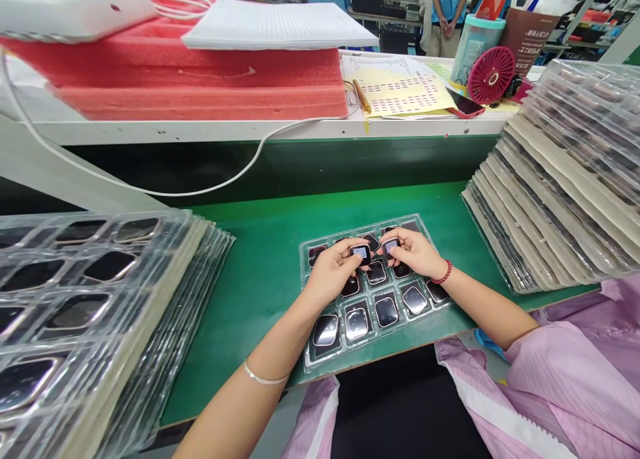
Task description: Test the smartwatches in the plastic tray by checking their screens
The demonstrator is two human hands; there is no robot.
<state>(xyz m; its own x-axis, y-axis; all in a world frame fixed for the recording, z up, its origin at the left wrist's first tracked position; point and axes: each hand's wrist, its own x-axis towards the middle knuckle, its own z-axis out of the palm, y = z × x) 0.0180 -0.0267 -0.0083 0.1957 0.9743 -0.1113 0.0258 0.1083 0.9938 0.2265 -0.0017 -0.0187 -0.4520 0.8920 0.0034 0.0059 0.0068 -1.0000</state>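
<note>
A clear plastic tray point(313, 362) with several dark, square watch-like devices in its pockets lies on the green mat. Above its back half, my left hand point(336, 266) pinches one device point(360, 253), whose screen shows a white and blue code pattern. Close beside it, my right hand point(414, 251) grips a second device point(391, 247) with a similar code lit on its screen. The two devices are side by side, a small gap apart. My fingers cover some of the tray's back pockets.
Stacked trays of devices point(165, 326) rise at the left; another tall, leaning stack point(565, 179) stands at the right. Behind, a white shelf point(300, 131) bears red foam point(210, 79), papers point(400, 89), a phone point(466, 104) and a pink fan point(491, 74). A white cable point(200, 191) hangs down. People stand farther back.
</note>
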